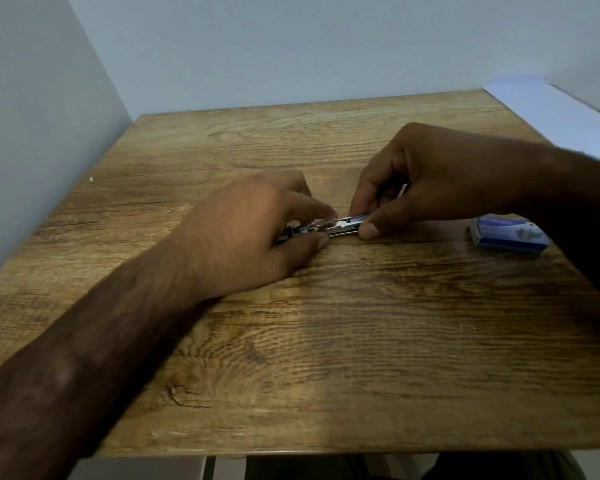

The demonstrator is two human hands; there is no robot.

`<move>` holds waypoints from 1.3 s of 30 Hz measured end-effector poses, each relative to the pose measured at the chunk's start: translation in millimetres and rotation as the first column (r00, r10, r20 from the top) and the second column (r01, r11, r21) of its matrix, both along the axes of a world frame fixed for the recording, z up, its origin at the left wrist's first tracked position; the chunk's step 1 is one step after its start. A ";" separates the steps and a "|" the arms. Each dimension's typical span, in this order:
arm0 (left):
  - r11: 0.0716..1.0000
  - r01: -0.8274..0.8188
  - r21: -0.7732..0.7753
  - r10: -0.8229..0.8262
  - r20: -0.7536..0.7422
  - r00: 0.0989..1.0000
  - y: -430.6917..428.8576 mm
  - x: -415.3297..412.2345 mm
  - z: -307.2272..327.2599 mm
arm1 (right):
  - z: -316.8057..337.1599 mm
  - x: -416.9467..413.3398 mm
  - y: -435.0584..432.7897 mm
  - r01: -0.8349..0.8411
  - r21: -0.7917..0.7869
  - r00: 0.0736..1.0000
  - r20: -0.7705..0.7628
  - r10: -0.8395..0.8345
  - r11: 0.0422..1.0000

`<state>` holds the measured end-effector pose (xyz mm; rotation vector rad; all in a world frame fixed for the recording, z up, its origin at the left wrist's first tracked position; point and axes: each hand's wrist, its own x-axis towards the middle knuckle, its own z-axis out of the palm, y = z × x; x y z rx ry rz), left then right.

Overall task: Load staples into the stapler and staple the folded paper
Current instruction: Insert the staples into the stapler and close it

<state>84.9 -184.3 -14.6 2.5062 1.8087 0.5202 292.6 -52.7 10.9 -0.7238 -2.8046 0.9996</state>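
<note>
Both hands, left hand (253, 223) and right hand (426, 178), pinch the mostly hidden metal stapler (343, 226); staple box (508, 235) at 3 o'clock on the bench (326, 358).

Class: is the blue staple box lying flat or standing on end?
Lying flat: the staple box rests broad face up on the table.

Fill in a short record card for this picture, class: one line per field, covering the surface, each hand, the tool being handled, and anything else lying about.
surface: wooden table
left hand: grips stapler's left end
right hand: pinches stapler's right end
stapler: metal, held low over the table
blue box: on table, right of hands
loose staple: near right
folded paper: not visible
</note>
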 end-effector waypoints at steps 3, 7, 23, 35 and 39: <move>0.999 -0.006 -0.043 0.007 0.026 1.000 -0.3 -7.9 3.4 | 2.5 2.9 2.4 0.007 -0.020 1.000 -0.001 -0.007 1.000; 0.995 -0.026 -0.093 0.033 0.074 0.997 -1.3 -22.1 8.1 | 3.0 6.5 5.1 0.024 -0.008 1.000 0.001 -0.024 1.000; 0.998 -0.066 -0.006 0.062 0.453 0.889 2.1 -35.0 0.9 | 2.5 5.0 4.4 0.069 0.053 0.998 0.008 -0.069 0.996; 0.995 0.036 0.088 -0.093 0.819 0.567 9.4 -19.2 -2.3 | 0.8 2.5 2.7 0.081 0.021 0.997 -0.004 -0.081 0.997; 0.998 0.009 0.065 -0.057 0.788 0.613 13.4 -8.1 -12.2 | -3.6 -1.9 -1.1 0.084 -0.003 0.996 -0.031 -0.084 0.996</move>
